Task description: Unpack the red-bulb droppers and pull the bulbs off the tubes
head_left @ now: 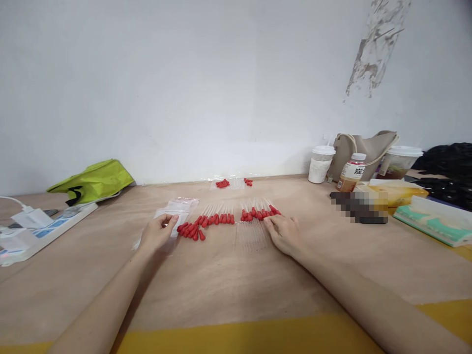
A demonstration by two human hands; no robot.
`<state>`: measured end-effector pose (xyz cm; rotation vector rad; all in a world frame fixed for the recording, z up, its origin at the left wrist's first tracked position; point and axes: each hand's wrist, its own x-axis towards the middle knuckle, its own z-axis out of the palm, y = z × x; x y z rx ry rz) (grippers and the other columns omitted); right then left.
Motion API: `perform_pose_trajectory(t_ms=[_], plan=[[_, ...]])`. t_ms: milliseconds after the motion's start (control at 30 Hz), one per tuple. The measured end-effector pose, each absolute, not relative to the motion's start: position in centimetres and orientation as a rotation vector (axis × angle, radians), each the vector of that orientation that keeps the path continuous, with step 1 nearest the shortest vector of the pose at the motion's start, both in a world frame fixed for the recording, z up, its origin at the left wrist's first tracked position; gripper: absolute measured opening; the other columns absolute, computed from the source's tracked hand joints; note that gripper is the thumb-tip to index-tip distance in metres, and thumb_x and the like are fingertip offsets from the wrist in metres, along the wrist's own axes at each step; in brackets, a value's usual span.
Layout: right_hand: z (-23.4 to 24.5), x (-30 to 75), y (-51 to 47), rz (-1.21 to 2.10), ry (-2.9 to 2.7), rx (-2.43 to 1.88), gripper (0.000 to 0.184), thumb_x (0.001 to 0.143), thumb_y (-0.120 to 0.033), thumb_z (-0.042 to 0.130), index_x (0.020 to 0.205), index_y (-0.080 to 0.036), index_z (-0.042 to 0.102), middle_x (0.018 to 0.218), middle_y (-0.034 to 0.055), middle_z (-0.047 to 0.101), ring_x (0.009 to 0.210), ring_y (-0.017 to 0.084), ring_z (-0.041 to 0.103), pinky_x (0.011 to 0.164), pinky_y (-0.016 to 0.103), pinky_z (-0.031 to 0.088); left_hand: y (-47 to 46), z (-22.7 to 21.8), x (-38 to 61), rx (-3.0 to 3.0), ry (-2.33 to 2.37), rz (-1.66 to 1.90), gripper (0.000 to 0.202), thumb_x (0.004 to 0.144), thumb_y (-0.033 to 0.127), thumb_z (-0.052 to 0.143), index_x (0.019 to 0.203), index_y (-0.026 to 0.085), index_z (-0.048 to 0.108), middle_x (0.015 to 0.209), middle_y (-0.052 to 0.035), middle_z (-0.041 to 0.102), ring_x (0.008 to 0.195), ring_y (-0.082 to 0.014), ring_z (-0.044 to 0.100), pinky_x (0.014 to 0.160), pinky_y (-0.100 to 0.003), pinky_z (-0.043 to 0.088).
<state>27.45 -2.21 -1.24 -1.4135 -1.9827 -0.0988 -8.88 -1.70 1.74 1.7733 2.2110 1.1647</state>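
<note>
1. My left hand [158, 232], at 10 o'clock from where I look, has thumb and fingers pinched together on a small clear bag [170, 219]. My right hand [282, 232] lies palm-down at 1 o'clock on the red-bulbed droppers [258, 213]; I cannot tell whether it grips one.
2. The droppers lie loose in rows on the table [221, 290] between both hands. I judge that a wrist sweep could roll them, and palm pressure could snap the thin tubes.
3. The limp bag's mouth may fold shut.
4. The held bag looks empty. Spare bags [181, 202] lie just behind it. The far packets [230, 183] at 12 o'clock hold more droppers. At 2 o'clock, the bottle [352, 173] holds brown drink and the lidded cup [398, 162] dark liquid.
</note>
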Motion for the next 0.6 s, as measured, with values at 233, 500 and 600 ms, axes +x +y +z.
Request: perform_pose_trajectory(t_ms=[233,500,600], plan=[[-1.0,29.0,-0.8,-0.037,-1.846,-1.53,0.047,0.087,-0.039,0.029,0.053,-0.018,0.053,0.058,0.0,0.06,0.061,0.013,0.051,0.064,0.027,0.024,-3.4,2.9,-4.5,2.518,2.21,0.912,0.029,0.074,0.048,0.048,0.08,0.025,0.064,0.092,-0.0026,0.061,0.092,-0.0232,0.05,0.079,-0.035,0.033],[-0.9,29.4,-0.6,-0.152,-1.85,-1.46,0.019,0.076,-0.036,0.05,0.069,-0.022,0.06,0.064,-0.0019,0.062,0.068,0.015,0.052,0.067,0.028,0.022,-2.6,2.4,-1.3,2.654,2.236,0.74,0.031,0.072,0.051,0.051,0.072,0.023,0.066,0.1,-0.0053,0.058,0.096,-0.0259,0.046,0.081,-0.041,0.027],[-1.2,29.2,-0.1,-0.192,-1.892,-1.44,0.018,0.074,-0.038,0.054,0.068,-0.022,0.059,0.063,-0.0026,0.061,0.067,0.014,0.052,0.067,0.028,0.021,-2.5,2.3,-1.3,2.618,2.254,0.809,0.029,0.076,0.045,0.049,0.07,0.023,0.065,0.098,-0.0045,0.059,0.095,-0.0244,0.046,0.08,-0.04,0.028]])
